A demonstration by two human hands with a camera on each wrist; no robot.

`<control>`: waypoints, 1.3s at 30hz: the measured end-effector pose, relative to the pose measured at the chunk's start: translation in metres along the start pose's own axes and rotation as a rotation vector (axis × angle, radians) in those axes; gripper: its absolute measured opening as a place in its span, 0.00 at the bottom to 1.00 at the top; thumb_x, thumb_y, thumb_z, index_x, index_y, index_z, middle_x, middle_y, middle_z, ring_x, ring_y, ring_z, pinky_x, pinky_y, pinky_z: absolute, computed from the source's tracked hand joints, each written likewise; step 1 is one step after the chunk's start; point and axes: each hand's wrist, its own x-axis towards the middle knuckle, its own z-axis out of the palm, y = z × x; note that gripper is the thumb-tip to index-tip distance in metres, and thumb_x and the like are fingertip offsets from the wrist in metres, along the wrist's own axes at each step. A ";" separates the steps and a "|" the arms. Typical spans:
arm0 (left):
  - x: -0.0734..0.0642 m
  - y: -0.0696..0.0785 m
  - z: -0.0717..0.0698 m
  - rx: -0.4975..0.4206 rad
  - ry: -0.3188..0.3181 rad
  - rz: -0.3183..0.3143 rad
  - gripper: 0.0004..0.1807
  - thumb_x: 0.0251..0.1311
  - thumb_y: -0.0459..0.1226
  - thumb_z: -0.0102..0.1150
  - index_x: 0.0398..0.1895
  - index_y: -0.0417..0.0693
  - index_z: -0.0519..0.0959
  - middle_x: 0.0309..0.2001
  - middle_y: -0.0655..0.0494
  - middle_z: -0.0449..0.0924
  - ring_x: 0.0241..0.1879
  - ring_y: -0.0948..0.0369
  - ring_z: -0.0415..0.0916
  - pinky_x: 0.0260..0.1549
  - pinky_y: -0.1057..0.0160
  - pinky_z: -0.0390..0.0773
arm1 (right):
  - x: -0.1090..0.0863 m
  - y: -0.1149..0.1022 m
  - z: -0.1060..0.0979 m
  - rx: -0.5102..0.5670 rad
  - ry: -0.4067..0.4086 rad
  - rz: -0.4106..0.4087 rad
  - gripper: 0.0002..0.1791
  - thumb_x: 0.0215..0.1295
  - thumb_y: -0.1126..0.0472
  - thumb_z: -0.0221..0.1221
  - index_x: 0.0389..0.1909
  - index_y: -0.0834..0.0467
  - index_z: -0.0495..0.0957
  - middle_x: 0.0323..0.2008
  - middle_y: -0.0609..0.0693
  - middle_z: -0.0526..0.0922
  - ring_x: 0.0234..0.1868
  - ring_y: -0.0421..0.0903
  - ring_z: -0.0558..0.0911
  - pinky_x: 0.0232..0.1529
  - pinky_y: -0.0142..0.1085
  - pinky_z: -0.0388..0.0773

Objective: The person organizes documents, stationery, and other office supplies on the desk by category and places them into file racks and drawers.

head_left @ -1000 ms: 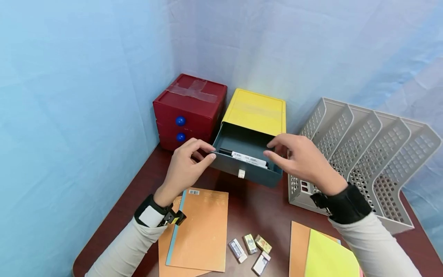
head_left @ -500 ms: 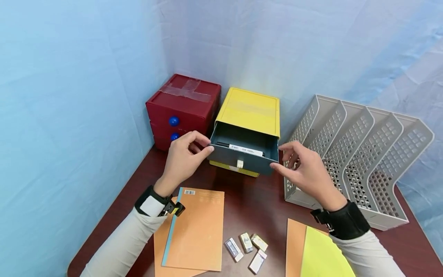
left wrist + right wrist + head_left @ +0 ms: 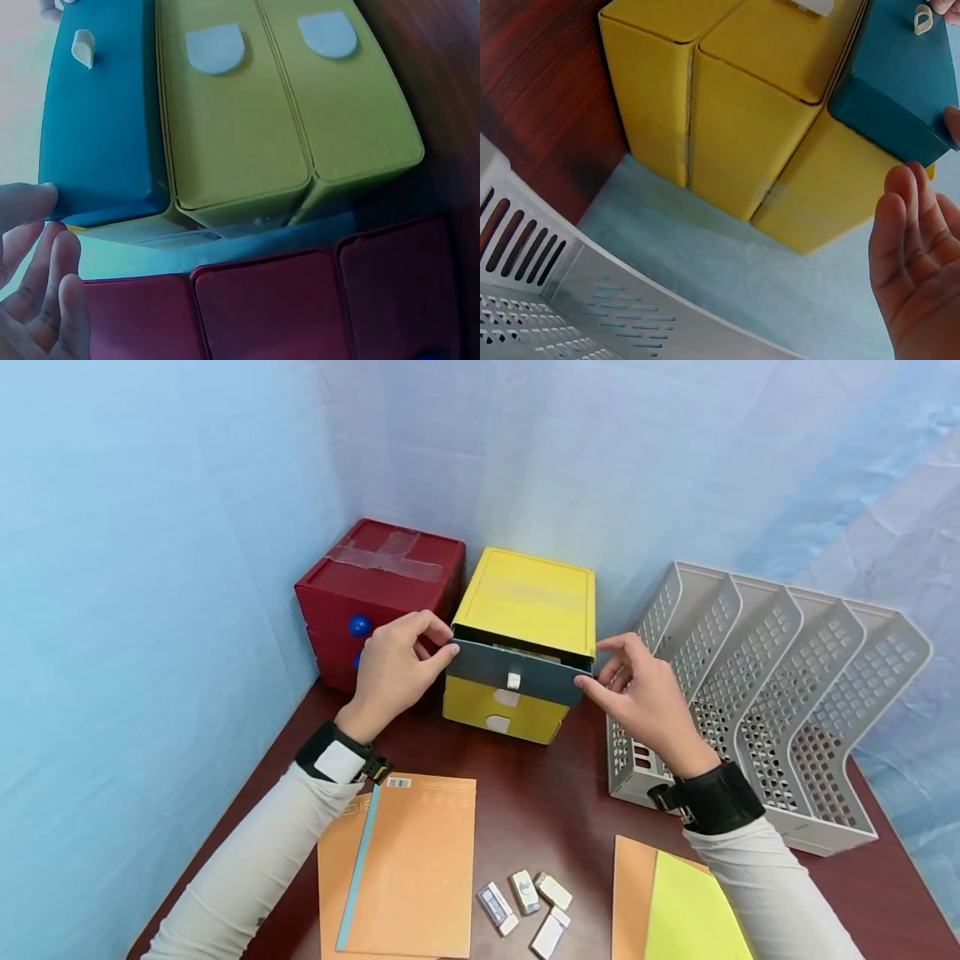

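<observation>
A dark teal drawer point(image 3: 517, 672) with a small white pull tab point(image 3: 513, 682) sits mostly inside the top of a yellow drawer cabinet point(image 3: 528, 593), its front still standing out a little. At the drawer's left corner, my left hand point(image 3: 401, 664) grips with the thumb on the front and the forefinger near the upper edge. My right hand point(image 3: 641, 693) grips the opposite corner, thumb on the front, forefinger along the side. In the left wrist view, the left thumb point(image 3: 26, 202) presses the drawer's edge. Beneath are two yellow drawers point(image 3: 502, 710) with white tabs.
A red drawer cabinet point(image 3: 382, 564) with blue knobs stands to the left. A grey file rack point(image 3: 757, 710) is at the right. Orange notebooks point(image 3: 412, 868), several erasers point(image 3: 525, 892) and a yellow-green booklet point(image 3: 690, 910) lie in front on the dark table point(image 3: 555, 793).
The drawer has slid back into the yellow cabinet, hiding the marker inside. My right hand has moved from over the drawer to its right corner; my left stays at the left corner.
</observation>
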 end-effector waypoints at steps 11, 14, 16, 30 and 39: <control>0.012 -0.003 0.006 0.063 -0.008 -0.001 0.11 0.54 0.48 0.68 0.36 0.57 0.78 0.35 0.63 0.79 0.23 0.70 0.70 0.27 0.65 0.78 | 0.008 0.005 0.005 -0.008 -0.010 0.018 0.25 0.62 0.43 0.60 0.56 0.48 0.68 0.34 0.40 0.76 0.30 0.39 0.76 0.33 0.38 0.75; 0.013 -0.004 0.008 0.058 -0.010 -0.007 0.12 0.54 0.47 0.68 0.37 0.57 0.78 0.35 0.62 0.80 0.23 0.70 0.71 0.27 0.65 0.78 | 0.009 0.006 0.006 -0.006 0.001 0.017 0.24 0.63 0.43 0.60 0.55 0.48 0.69 0.35 0.41 0.76 0.30 0.38 0.76 0.33 0.38 0.75; 0.014 -0.005 0.008 0.057 -0.009 -0.011 0.12 0.54 0.47 0.68 0.37 0.57 0.78 0.35 0.62 0.80 0.23 0.69 0.71 0.27 0.65 0.78 | 0.009 0.006 0.006 -0.007 0.008 0.011 0.23 0.63 0.44 0.60 0.54 0.49 0.69 0.35 0.41 0.76 0.30 0.38 0.76 0.32 0.39 0.75; 0.019 -0.006 0.014 0.049 0.013 -0.020 0.11 0.54 0.47 0.68 0.34 0.57 0.77 0.34 0.61 0.81 0.20 0.69 0.68 0.24 0.66 0.77 | 0.013 0.012 0.010 0.008 0.052 -0.003 0.18 0.63 0.47 0.61 0.50 0.49 0.71 0.34 0.43 0.78 0.27 0.37 0.78 0.31 0.38 0.76; 0.019 -0.007 0.018 0.035 0.036 -0.024 0.09 0.54 0.47 0.68 0.32 0.57 0.77 0.32 0.62 0.80 0.20 0.69 0.68 0.24 0.65 0.77 | 0.016 0.013 0.010 0.026 0.077 -0.010 0.16 0.61 0.50 0.64 0.47 0.49 0.73 0.33 0.43 0.79 0.28 0.39 0.79 0.30 0.39 0.77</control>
